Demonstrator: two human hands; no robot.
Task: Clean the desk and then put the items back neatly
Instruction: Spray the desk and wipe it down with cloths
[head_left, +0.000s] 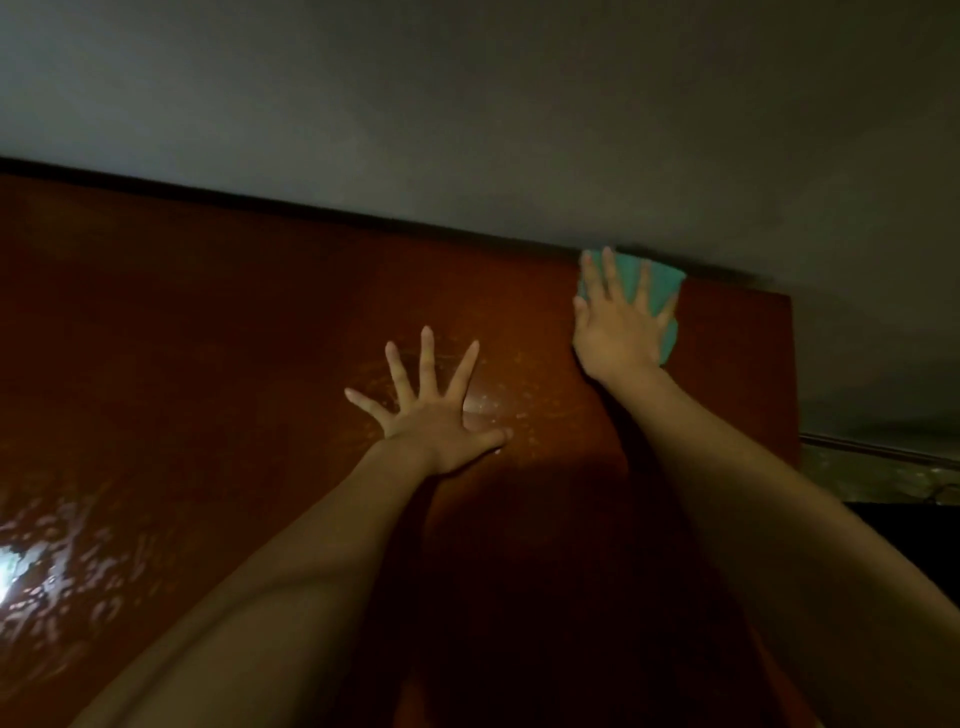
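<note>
Right hand (615, 322) presses flat, fingers spread, on the teal cloth (657, 291) at the desk's (208, 322) far right corner, wiping; left hand (434, 410) splayed open mid-desk, likely bracing the reach

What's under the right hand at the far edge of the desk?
A green cloth, pressed flat on the brown desk by the spread right hand. The cloth's middle is covered by the palm.

Both forearms bare, no sleeves showing; left hand (431, 421) and right hand (615, 332) ungloved.
</note>
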